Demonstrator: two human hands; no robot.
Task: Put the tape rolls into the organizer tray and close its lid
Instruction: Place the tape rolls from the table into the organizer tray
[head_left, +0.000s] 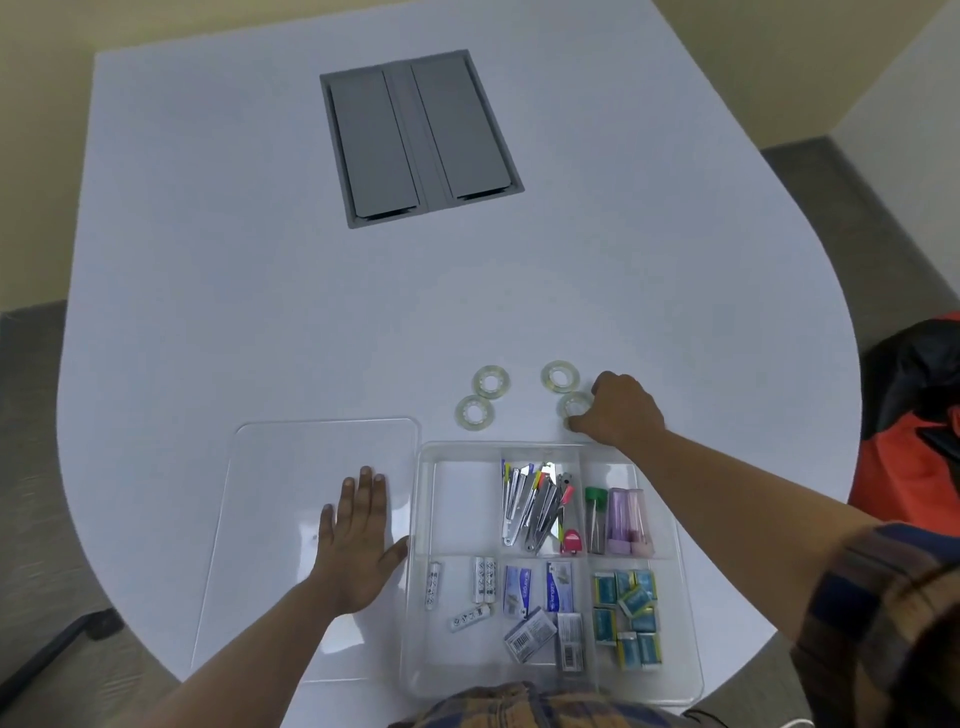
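Several clear tape rolls lie on the white table behind the organizer tray (680, 597): one at the left (475, 412), one behind it (491, 382), one further right (560, 375). My right hand (621, 410) curls its fingers around a fourth roll (573, 406), which still rests on the table. The clear tray has several compartments; its back-left compartment (462, 506) holds nothing. The clear lid (291, 467) lies flat on the table left of the tray. My left hand (358, 540) presses flat on the lid, fingers spread.
The tray holds clips, batteries, staple boxes, small tubes and erasers. A grey cable hatch (421, 137) is set into the table at the back. A black and orange bag (914, 415) sits off the table's right edge.
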